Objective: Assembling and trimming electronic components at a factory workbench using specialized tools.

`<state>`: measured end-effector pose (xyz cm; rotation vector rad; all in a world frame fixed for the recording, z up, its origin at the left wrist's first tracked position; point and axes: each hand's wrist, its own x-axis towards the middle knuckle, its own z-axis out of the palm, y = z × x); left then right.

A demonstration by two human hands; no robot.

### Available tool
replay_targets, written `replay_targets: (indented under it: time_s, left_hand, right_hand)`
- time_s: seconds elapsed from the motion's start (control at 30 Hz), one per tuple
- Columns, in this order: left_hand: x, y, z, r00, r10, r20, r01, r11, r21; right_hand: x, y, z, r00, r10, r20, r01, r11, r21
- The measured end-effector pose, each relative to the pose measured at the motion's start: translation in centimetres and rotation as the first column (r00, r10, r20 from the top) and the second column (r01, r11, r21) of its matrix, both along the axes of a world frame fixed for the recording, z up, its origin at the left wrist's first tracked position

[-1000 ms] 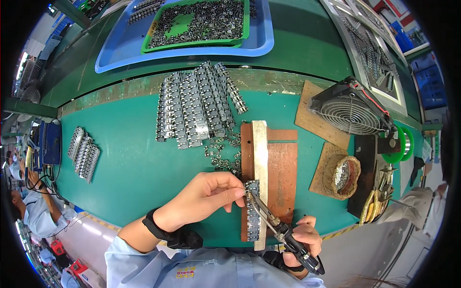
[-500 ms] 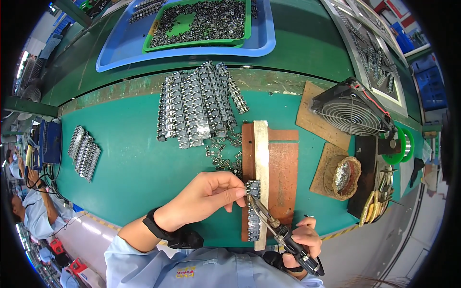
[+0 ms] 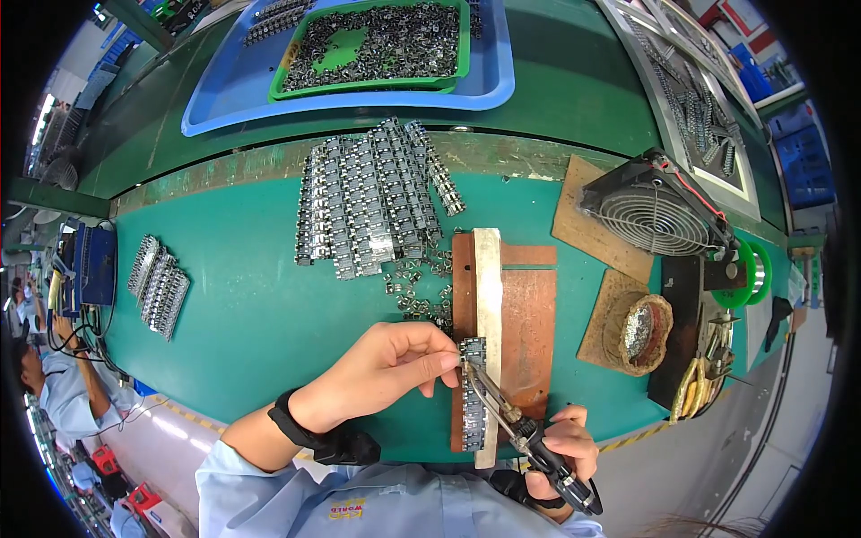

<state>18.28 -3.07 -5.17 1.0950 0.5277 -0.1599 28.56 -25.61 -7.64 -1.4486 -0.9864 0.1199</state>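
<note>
A strip of small dark parts (image 3: pixel 473 408) lies along the left edge of a brown wooden jig, against its pale metal bar (image 3: pixel 487 296). With thumb and forefinger pinched at the strip's upper end, my left hand (image 3: pixel 395 363) grips something too small to make out. My right hand (image 3: pixel 567 448) is wrapped round the black handle of a soldering iron (image 3: pixel 529 437). The iron slants up and left, its tip at the strip beside my left fingertips. Loose small metal clips (image 3: pixel 417 289) are scattered left of the jig (image 3: pixel 529 332).
Stacked strips (image 3: pixel 363 202) lie beyond my left hand, with more strips (image 3: pixel 160 287) far left. A green tray (image 3: pixel 462 54) of metal clips sits in a blue tray (image 3: pixel 202 112). To the right are a fan (image 3: pixel 655 211), a round solder-stained dish (image 3: pixel 659 350), a solder wire spool (image 3: pixel 749 273) and pliers (image 3: pixel 691 390).
Hardly anything differs. The view shifts slightly, while both hands, the soldering iron and the strip keep their places relative to each other.
</note>
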Motion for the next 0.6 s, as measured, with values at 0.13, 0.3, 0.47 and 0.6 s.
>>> replay_targets:
  time_s: [0.13,0.3,0.47,0.6]
  left_hand:
    - [0.1,0.0,0.0,1.0,-0.003,-0.001,0.003,1.0,-0.006]
    - [0.0,0.1,0.1,1.0,0.0,0.0,0.0,1.0,0.0]
    - [0.1,0.0,0.1,1.0,-0.007,0.004,0.007,1.0,-0.005]
    - [0.2,-0.1,0.3,1.0,0.012,-0.005,-0.012,0.999,-0.031]
  right_hand:
    - [0.0,-0.1,0.1,1.0,0.015,-0.007,-0.015,1.0,-0.013]
    - [-0.4,-0.9,-0.2,1.0,-0.014,-0.006,0.013,0.998,-0.062]
    - [-1.4,-2.0,-1.1,0.901,-0.432,0.039,0.431,0.902,0.031]
    - [-1.3,-2.5,-1.1,0.657,-0.731,0.185,0.754,0.643,-0.136]
